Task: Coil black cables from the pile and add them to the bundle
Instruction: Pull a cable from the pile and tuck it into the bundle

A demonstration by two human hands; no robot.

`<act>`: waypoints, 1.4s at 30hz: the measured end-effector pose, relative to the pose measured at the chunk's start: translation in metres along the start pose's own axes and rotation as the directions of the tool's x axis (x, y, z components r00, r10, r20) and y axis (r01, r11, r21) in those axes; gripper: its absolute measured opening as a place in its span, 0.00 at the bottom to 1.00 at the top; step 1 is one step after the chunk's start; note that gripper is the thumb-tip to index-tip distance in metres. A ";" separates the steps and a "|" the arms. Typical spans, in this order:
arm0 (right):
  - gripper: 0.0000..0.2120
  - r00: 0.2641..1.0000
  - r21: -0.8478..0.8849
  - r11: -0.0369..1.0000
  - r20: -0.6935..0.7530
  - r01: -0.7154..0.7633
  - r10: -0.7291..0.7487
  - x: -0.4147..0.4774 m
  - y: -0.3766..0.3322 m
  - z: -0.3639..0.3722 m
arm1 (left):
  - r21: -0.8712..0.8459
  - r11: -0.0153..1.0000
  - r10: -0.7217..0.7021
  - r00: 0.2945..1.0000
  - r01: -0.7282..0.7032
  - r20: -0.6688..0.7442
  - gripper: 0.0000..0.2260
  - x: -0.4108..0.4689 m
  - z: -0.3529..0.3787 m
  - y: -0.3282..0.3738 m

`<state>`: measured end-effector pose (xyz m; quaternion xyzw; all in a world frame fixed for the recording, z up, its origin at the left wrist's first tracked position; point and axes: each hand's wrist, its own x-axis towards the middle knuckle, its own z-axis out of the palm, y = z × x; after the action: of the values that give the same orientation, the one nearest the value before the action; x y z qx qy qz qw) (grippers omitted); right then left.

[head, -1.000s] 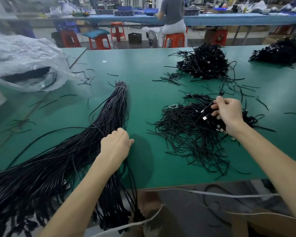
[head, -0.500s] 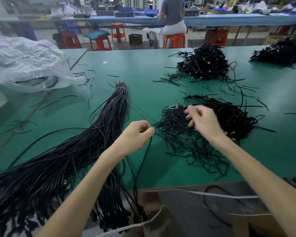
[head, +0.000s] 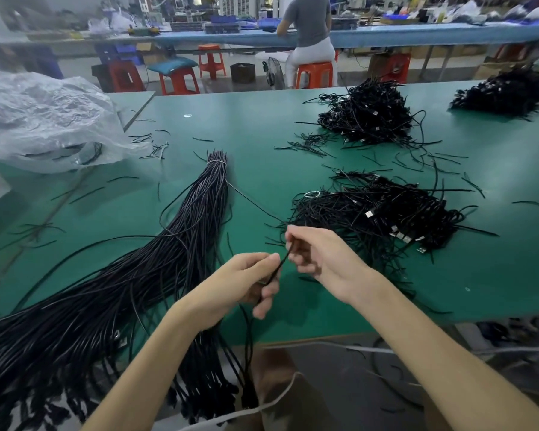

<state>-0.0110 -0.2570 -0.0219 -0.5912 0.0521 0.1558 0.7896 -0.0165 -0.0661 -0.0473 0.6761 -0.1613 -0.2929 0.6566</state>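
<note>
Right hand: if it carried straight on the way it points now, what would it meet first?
Likely a thin strand just beyond it, then the long tied bundle. The right hand, pinching a cable with the left hand, points up-left over the table; depth is unclear.

On my feed the tabletop (head: 262, 135) is a smooth, matt green mat. The bundle (head: 131, 275) by its left edge has black plastic jackets with a soft sheen. The pile (head: 386, 213) looks duller, dotted with bright metal plugs (head: 368, 214). The cable (head: 279, 264) pinched by my left hand (head: 246, 284) and right hand (head: 324, 259) is smooth black. The clear plastic bag (head: 44, 119) at the far left corner is crinkled and glossy.
</note>
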 end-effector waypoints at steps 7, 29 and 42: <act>0.10 0.996 0.656 0.751 -0.019 0.075 -0.082 -0.023 -0.006 -0.014 | -0.258 0.959 0.145 0.985 -0.117 0.094 0.12 -0.019 -0.029 -0.007; 0.10 0.941 -0.282 0.959 -0.318 0.022 -0.114 -0.019 0.029 -0.061 | -0.709 0.547 0.120 0.879 -0.446 -0.461 0.17 0.006 -0.037 0.007; 0.33 0.866 -0.958 0.232 0.032 0.169 -0.499 -0.027 0.040 -0.008 | -0.771 0.539 0.218 0.940 -0.340 -0.262 0.17 -0.004 -0.025 0.018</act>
<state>-0.0478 -0.2596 -0.0537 -0.9483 -0.0658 -0.1042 0.2924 -0.0013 -0.0460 -0.0294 0.2880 -0.0721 -0.1790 0.9380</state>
